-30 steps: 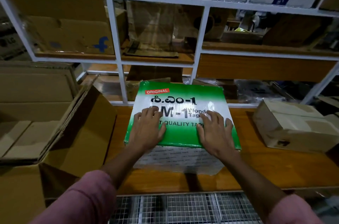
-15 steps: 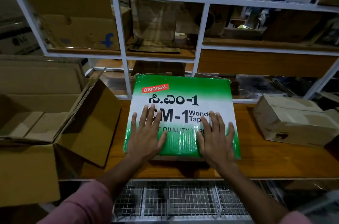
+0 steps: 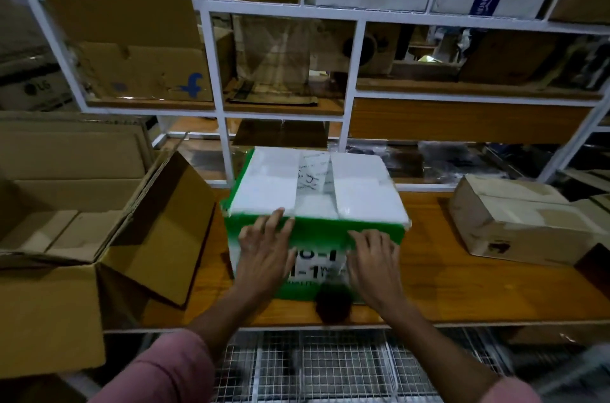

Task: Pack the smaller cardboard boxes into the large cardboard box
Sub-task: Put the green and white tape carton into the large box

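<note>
Green-and-white tape carton (image 3: 317, 201) sits on the tabletop (image 3: 462, 290), both hands flat on its near face, left hand (image 3: 264, 254) and right hand (image 3: 376, 265), gripping nothing. Looks stiff, glossy, probably slippery, so grab the side edges. Large cardboard box (image 3: 49, 310) gapes beyond the left hand.

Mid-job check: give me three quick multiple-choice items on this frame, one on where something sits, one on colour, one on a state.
1. Where is the large open cardboard box relative to the green and white box?
A. to its left
B. to its right
C. on top of it

2. What colour is the face that both hands touch?
A. brown
B. green with white
C. blue

3. How are the flaps of the large cardboard box?
A. taped shut
B. folded shut
C. open

Key:
1 A, the large cardboard box stands left of the green and white box.
2 B, the left hand and right hand lie on the printed green face.
3 C, its inside shows.
</note>
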Demonstrator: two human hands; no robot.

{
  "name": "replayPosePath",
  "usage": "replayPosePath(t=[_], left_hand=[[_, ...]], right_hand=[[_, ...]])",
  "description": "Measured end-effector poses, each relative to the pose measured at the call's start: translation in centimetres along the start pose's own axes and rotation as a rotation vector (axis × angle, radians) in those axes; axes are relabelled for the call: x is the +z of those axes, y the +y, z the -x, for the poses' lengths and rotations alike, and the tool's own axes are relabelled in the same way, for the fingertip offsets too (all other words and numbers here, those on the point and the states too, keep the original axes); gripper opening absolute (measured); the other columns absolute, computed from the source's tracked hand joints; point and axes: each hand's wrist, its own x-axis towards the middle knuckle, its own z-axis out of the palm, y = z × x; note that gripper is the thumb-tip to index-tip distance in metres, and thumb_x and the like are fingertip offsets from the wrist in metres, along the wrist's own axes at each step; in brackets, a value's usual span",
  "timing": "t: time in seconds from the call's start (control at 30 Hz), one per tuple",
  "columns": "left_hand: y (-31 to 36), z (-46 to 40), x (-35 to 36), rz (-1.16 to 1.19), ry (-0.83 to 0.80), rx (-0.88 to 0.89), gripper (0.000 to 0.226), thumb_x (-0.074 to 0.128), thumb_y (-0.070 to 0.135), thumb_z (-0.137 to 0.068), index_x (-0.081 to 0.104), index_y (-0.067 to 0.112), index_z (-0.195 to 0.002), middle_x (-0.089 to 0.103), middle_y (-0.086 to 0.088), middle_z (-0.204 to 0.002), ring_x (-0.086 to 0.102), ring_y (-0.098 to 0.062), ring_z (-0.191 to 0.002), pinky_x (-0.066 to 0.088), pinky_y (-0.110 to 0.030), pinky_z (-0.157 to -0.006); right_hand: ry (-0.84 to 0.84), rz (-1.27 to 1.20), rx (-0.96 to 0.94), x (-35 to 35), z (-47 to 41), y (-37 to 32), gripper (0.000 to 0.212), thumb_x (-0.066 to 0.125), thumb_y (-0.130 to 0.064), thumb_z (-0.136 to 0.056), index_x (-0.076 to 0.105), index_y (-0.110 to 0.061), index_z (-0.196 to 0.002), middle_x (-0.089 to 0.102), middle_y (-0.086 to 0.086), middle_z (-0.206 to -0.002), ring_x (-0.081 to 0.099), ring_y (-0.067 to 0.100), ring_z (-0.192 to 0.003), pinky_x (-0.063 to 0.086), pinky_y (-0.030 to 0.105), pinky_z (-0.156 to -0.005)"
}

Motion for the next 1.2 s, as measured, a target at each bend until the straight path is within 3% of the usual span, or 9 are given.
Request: replayPosePath(t=[0.1,0.2,0.3,0.37,0.5,0.83,1.07,1.2], left_hand=[[0.3,-2.3,-1.2,0.017,0.094,0.03,0.072,0.071,0.047,-0.083,0.042,0.02,-0.142,0.035,-0.013,-0.15,0.036,-0.035,-0.132,0.033,-0.052,-0.101],[0.3,-4.6,-2.2,0.022,-0.033,-0.054,0.057,0.051,0.054,-0.093,0.044,0.023,-0.14,0.036,-0.011,-0.153,0.032,-0.034,-0.139,0.033,-0.055,-0.105],[-0.6,-6.0,-1.8,0.022,-0.207,-0.105,0.063,0.022,0.065,-0.098,0.043,0.025,-0.142,0.034,-0.008,-0.158,0.029,-0.032,-0.145,0.027,-0.055,-0.112],[-1.0,-6.2,-1.6,0.009,-0.232,-0.089,0.067,0.013,0.068,-0.097,0.043,0.027,-0.142,0.04,-0.004,-0.156,0.035,-0.028,-0.14,0.028,-0.052,-0.11],[-1.0,-5.8,-1.4,0.005,-0.205,-0.088,0.061,0.016,0.066,-0.099,0.047,0.03,-0.138,0.046,-0.001,-0.152,0.042,-0.027,-0.134,0.034,-0.05,-0.102],[-1.2,-5.9,-1.2,0.008,-0.198,-0.084,0.06,0.019,0.066,-0.1,0.045,0.031,-0.141,0.044,-0.001,-0.155,0.041,-0.026,-0.135,0.035,-0.049,-0.1],[-1.4,-5.3,-1.1,0.025,-0.181,-0.076,0.063,0.019,0.068,-0.1,0.043,0.03,-0.145,0.043,0.0,-0.157,0.04,-0.027,-0.14,0.035,-0.049,-0.102],[-2.5,-4.8,-0.9,0.04,-0.209,-0.023,0.07,0.017,0.069,-0.099,0.036,0.029,-0.152,0.035,0.0,-0.163,0.032,-0.027,-0.149,0.031,-0.05,-0.113]], right_hand=[[0.153,-0.038,-0.044,-0.9,-1.9,-0.7,0.027,0.047,-0.033,-0.095,0.063,-0.02,-0.113,0.059,0.003,-0.105,0.051,0.021,-0.096,0.036,0.036,-0.076],[0.232,-0.066,-0.06,-2.1,-4.3,-1.1,0.025,0.048,-0.031,-0.097,0.067,-0.018,-0.106,0.06,0.003,-0.102,0.052,0.021,-0.095,0.03,0.035,-0.075],[0.21,-0.056,-0.032,-2.3,-6.8,-0.9,0.027,0.049,-0.032,-0.096,0.069,-0.019,-0.108,0.061,0.003,-0.105,0.052,0.023,-0.099,0.033,0.038,-0.077],[0.116,-0.026,-0.013,-2.3,-8.4,-0.4,0.033,0.044,-0.038,-0.097,0.069,-0.02,-0.111,0.062,0.004,-0.11,0.053,0.024,-0.104,0.037,0.04,-0.081],[-0.235,-0.007,0.017,-1.2,-10.2,0.5,0.04,0.037,-0.048,-0.102,0.061,-0.026,-0.126,0.057,0.004,-0.13,0.049,0.023,-0.118,0.035,0.044,-0.095],[-0.17,0.091,0.042,0.0,-9.9,0.3,0.049,0.026,-0.05,-0.101,0.057,-0.031,-0.134,0.056,-0.001,-0.133,0.049,0.019,-0.118,0.037,0.044,-0.096],[-0.066,0.002,0.005,-0.3,-8.5,0.6,0.057,0.023,-0.06,-0.1,0.062,-0.022,-0.12,0.061,0.003,-0.117,0.056,0.02,-0.103,0.042,0.04,-0.088],[-0.175,-0.012,-0.03,-1.0,-8.2,1.5,0.08,0.014,-0.081,-0.094,0.058,-0.027,-0.132,0.056,-0.001,-0.134,0.052,0.02,-0.124,0.032,0.055,-0.109]])
